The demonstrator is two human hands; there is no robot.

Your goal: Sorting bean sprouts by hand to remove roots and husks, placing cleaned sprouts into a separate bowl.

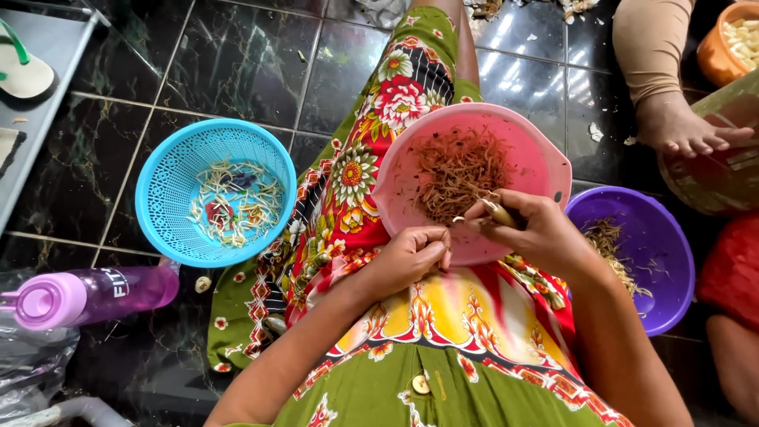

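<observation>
Head view, looking down at my lap on the dark tiled floor (237, 55); pink bowl (538, 150) rests on my thigh over the flowered green dress (371, 182), holding a heap of brown stringy trimmings (458, 170).

Left hand (411, 257) is curled nearly closed at the bowl's near rim, fingertips pinched together; whether anything sits between them I cannot tell.

Right hand (538, 233) is closed round a small pale tool (500, 212), tip pointing left toward the left hand; a thin sprout piece (457, 219) shows just beyond it, long axis roughly left-right across the gap. The two hands are nearly touching; the right is nearer the piece.

Blue basket (162, 170) with pale sprouts lies well apart toward the floor's left edge; purple bowl (672, 269) sits just right of my right wrist; a purple bottle (95, 294) lies near left; another person's foot (680, 126) far right.
</observation>
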